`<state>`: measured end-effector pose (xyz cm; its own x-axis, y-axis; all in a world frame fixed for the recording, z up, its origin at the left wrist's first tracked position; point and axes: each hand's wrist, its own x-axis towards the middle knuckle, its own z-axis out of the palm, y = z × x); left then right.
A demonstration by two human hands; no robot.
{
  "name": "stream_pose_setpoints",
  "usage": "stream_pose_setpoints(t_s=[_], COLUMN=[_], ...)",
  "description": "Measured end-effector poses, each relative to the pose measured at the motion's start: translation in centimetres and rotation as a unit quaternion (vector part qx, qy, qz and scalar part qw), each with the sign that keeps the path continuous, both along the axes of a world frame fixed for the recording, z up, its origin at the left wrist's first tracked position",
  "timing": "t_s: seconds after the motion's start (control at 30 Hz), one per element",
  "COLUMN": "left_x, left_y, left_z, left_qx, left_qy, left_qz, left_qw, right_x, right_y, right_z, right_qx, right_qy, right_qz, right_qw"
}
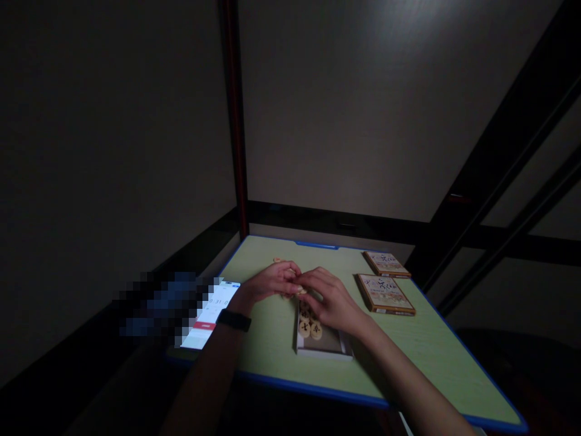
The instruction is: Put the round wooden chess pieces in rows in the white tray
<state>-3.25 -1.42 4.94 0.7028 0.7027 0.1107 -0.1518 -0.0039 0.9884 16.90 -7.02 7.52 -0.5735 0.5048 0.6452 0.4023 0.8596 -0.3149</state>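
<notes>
My left hand (275, 281) and my right hand (330, 297) meet above the far end of an open shallow box (329, 343). Between their fingertips is a round, pale wooden Chinese chess piece (300, 290), and both hands are closed on it. My fingers hide part of it, and whether my left hand holds more pieces does not show. Inside the box, several marked chess pieces (310, 329) lie flat in rows along the left side; my right hand covers the far rows. Another piece (276, 260) lies on the table just beyond my left hand.
Two closed, printed game boxes (385, 294) (387, 264) lie on the right of the green, blue-edged table (436, 357). At the left edge, a lit phone (211, 315) shows a running-time screen, partly blurred out. Walls stand close behind and to the left.
</notes>
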Motion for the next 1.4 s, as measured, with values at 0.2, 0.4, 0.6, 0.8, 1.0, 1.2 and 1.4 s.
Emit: stream_pose_setpoints(t_s=[0.2,0.4,0.6,0.8,1.0,1.2,1.4], left_x=[-0.3,-0.4,-0.3,-0.2,-0.1,0.0,0.0], left_y=[0.5,0.9,0.8,0.9,0.9,1.1,1.0], left_z=[-0.3,-0.3,-0.4,-0.5,-0.5,-0.8,-0.8], left_qx=[-0.002,0.013,0.016,0.021,0.021,0.029,0.037], left_qy=[0.007,-0.01,-0.008,-0.001,0.005,0.004,0.0], left_qz=[-0.053,-0.085,-0.076,-0.074,-0.068,-0.06,-0.043], left_qw=[0.999,0.996,0.997,0.997,0.997,0.998,0.998], right_x=[0.7,1.8,1.4,0.9,1.0,2.8,3.1], right_y=[-1.2,-5.3,-6.5,-6.2,-6.0,-5.4,-5.1], right_z=[0.3,-1.8,-3.2,-3.0,-3.1,-2.9,-2.5], right_qx=[-0.037,-0.104,-0.11,-0.063,-0.082,-0.131,-0.145], right_qy=[-0.007,-0.059,-0.14,-0.189,-0.19,-0.099,-0.11], right_qz=[-0.027,-0.047,-0.053,-0.059,-0.054,-0.051,-0.043], right_qw=[0.999,0.992,0.983,0.978,0.977,0.985,0.982])
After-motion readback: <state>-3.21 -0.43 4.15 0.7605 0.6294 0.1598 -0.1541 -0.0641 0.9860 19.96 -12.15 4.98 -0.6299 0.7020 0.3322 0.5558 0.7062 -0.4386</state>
